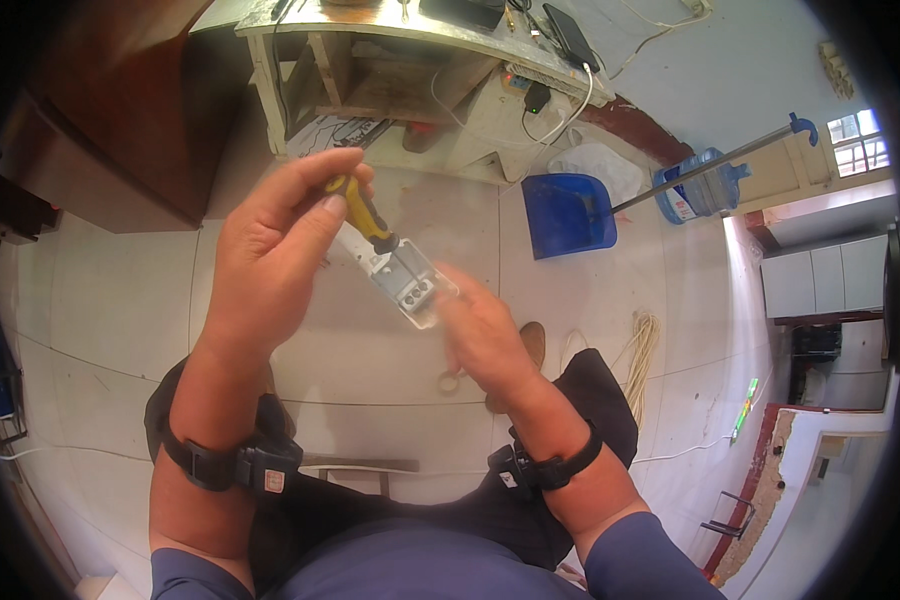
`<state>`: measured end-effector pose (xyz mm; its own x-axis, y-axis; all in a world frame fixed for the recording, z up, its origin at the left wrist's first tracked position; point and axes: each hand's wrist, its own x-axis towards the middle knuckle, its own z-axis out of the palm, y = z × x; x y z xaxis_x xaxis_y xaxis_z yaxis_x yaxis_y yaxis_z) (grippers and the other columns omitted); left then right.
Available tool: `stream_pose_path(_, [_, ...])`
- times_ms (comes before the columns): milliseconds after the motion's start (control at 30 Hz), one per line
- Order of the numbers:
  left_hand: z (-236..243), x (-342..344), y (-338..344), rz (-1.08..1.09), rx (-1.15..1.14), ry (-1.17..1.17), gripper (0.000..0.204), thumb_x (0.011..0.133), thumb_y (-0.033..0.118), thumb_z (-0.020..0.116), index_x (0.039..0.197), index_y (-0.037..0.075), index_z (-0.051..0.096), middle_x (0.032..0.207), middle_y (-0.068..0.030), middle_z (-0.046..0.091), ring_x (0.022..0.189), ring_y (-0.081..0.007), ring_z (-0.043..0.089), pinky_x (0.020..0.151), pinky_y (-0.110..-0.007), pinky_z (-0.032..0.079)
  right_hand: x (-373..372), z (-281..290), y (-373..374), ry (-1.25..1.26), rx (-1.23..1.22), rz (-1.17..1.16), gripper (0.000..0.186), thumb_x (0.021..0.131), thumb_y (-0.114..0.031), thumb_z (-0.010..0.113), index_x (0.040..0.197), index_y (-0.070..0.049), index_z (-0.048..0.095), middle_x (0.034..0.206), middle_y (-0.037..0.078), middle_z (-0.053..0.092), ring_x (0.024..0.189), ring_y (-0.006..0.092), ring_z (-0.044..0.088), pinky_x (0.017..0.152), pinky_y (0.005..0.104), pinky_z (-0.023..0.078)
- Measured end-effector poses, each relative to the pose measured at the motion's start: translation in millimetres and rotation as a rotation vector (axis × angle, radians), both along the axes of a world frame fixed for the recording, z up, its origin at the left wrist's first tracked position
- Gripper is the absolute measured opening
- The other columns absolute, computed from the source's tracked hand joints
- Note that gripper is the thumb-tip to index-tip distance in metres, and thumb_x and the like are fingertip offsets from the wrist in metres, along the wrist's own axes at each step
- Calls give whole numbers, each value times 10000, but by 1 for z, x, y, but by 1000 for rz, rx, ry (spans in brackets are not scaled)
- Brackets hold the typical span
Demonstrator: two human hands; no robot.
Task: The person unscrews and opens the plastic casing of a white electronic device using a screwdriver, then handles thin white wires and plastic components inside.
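My left hand is raised at the centre, closed on a screwdriver with a yellow and dark handle. Its shaft points down over an open, long white plastic housing, which has a cluster of small round fittings near its lower end. The upper end of the housing runs under my left hand, so that part is hidden. My right hand, somewhat blurred, is closed at the lower right end of the housing, gripping it.
A white table with cables, phone and charger stands ahead. A brown cabinet is left. A blue dustpan and water jug are right front. A cable coil lies on the tiled floor beside my right leg.
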<state>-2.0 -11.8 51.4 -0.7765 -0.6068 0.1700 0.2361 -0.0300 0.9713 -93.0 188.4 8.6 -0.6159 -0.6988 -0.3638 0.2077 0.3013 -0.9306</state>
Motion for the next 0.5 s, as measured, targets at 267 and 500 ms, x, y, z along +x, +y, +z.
stream_pose_path(267, [-4,2,-10,-39,-260,-123,249,949,35,643,1197,28,666,1018,-28,645,895,-82,613,790,-229,490,1,1,0,-15,20,10,475,993,-172,467,1404,68,463,794,65,620,452,91,503,434,257,432])
stream_pose_path(500, [-4,5,-15,-196,-311,-9,253,1021,126,562,1222,-17,617,1113,-60,649,994,-102,600,815,-200,459,-1,0,2,33,62,16,489,996,-192,466,1419,54,457,771,63,624,455,93,511,436,261,432])
